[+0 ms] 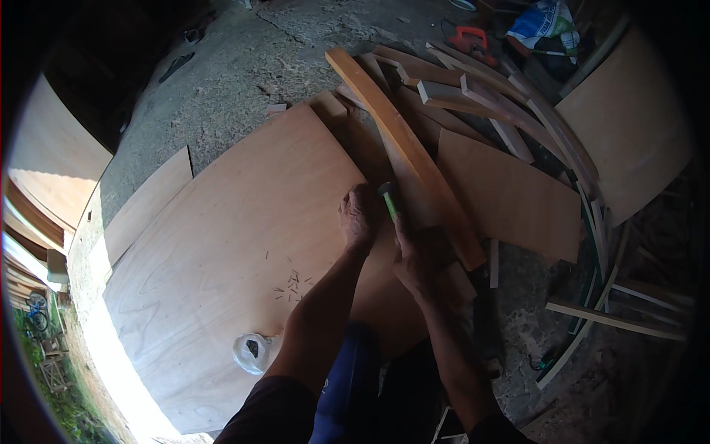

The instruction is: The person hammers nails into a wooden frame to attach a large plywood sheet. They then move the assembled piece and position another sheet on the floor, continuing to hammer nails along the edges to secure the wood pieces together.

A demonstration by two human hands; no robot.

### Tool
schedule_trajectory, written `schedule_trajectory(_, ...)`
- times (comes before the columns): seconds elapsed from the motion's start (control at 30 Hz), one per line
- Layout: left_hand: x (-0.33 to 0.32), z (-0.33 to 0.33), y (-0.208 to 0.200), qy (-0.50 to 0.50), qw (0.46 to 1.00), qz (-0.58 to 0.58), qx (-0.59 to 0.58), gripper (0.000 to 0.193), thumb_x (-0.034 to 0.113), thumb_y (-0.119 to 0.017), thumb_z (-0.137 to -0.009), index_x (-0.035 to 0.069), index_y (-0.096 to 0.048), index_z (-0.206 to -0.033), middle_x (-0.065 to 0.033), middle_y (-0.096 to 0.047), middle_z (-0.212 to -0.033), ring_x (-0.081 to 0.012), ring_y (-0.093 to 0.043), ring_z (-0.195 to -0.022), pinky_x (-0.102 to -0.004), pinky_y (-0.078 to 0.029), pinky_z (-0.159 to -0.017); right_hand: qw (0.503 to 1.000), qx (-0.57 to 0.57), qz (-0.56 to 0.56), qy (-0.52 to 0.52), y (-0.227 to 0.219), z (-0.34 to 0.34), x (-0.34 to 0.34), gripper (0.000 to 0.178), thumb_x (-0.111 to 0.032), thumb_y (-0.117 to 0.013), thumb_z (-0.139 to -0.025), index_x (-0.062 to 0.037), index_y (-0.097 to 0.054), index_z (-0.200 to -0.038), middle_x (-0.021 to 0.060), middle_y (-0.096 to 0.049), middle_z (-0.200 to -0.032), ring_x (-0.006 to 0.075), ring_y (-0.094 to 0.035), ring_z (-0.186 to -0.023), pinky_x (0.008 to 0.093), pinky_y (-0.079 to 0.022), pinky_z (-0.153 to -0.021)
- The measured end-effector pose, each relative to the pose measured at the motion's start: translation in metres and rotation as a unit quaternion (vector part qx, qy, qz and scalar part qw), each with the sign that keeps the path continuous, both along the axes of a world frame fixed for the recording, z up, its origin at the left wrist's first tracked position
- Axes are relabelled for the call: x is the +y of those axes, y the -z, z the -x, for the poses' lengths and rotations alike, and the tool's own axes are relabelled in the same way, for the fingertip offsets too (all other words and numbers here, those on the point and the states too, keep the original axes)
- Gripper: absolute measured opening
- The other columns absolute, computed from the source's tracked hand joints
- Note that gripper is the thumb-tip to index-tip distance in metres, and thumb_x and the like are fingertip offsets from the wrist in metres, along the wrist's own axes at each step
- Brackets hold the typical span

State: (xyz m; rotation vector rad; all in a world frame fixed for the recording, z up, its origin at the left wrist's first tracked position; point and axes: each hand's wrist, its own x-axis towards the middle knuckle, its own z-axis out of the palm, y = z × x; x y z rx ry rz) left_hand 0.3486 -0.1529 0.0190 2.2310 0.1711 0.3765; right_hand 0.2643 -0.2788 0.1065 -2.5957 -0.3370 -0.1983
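Note:
A large plywood sheet lies in front of me. At its right edge rests my left hand, its fingers pinched together; whatever they hold, if anything, is hidden. Just to the right, my right hand is closed around a hammer with a green grip, its head raised close to my left fingers. Several small nails lie scattered on the sheet, left of my left forearm. Nearer to me stands a clear plastic container with a dark clump of small pieces inside.
An orange-brown wooden plank runs along the right of the sheet. Beyond it are a smaller plywood piece and piled wooden strips. A red power tool and a blue-white bag sit at the far right on the concrete floor.

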Motion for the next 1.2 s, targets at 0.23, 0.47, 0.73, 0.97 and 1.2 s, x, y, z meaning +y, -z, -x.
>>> schedule_trajectory(0.23,0.002,-0.002,-0.005,0.008,1.0,0.006,0.01,0.035,0.017,-0.063,-0.085,0.015,-0.052,-0.118,-0.0127,-0.062,-0.117,-0.037,-0.053,-0.116,-0.0471,-0.039,-0.097,0.997,0.021,-0.069,-0.005,0.022,0.006,0.001,0.067,0.003,-0.057,-0.088,-0.009,-0.036,-0.15,0.0233,-0.064,-0.112,0.0364,-0.064,-0.1,0.0421,-0.05,-0.086)
schedule_trajectory(0.47,0.004,-0.004,0.011,0.018,1.0,-0.001,-0.013,0.035,0.015,-0.061,-0.086,0.013,-0.053,-0.121,-0.0132,-0.062,-0.114,-0.0372,-0.055,-0.112,-0.0465,-0.041,-0.095,0.999,0.044,-0.027,0.003,0.035,0.008,-0.003,0.085,0.004,-0.06,-0.081,-0.0192,-0.026,-0.156,0.0172,-0.06,-0.073,0.0336,-0.063,-0.07,0.0446,-0.05,-0.065)
schedule_trajectory(0.73,0.094,0.062,0.001,-0.062,0.995,0.077,-0.035,0.018,0.008,-0.06,-0.087,0.007,-0.061,-0.105,-0.0126,-0.064,-0.096,-0.0279,-0.064,-0.088,-0.0391,-0.051,-0.079,0.991,0.081,-0.108,0.015,0.052,0.034,-0.002,0.066,-0.001,-0.051,-0.093,-0.0134,-0.029,-0.154,0.0203,-0.055,-0.131,0.0347,-0.057,-0.118,0.0415,-0.048,-0.096)
schedule_trajectory(0.97,0.22,0.152,-0.007,-0.187,0.97,-0.024,0.156,0.014,0.016,-0.064,-0.085,0.007,-0.065,-0.096,-0.0145,-0.069,-0.091,-0.0278,-0.067,-0.09,-0.0387,-0.052,-0.076,0.995,0.036,-0.094,0.001,0.063,0.039,-0.003,0.057,-0.005,-0.042,-0.099,-0.007,-0.026,-0.154,0.022,-0.04,-0.149,0.0358,-0.041,-0.138,0.0404,-0.038,-0.111)
schedule_trajectory(1.2,0.21,0.149,-0.019,0.012,0.979,-0.176,0.1,0.012,0.013,-0.059,-0.087,0.005,-0.063,-0.095,-0.0175,-0.067,-0.092,-0.0377,-0.063,-0.09,-0.047,-0.051,-0.078,0.994,0.019,-0.108,0.022,0.064,0.037,0.001,0.058,-0.007,-0.045,-0.1,-0.0129,-0.027,-0.155,0.0212,-0.053,-0.138,0.0373,-0.057,-0.12,0.0407,-0.049,-0.098)
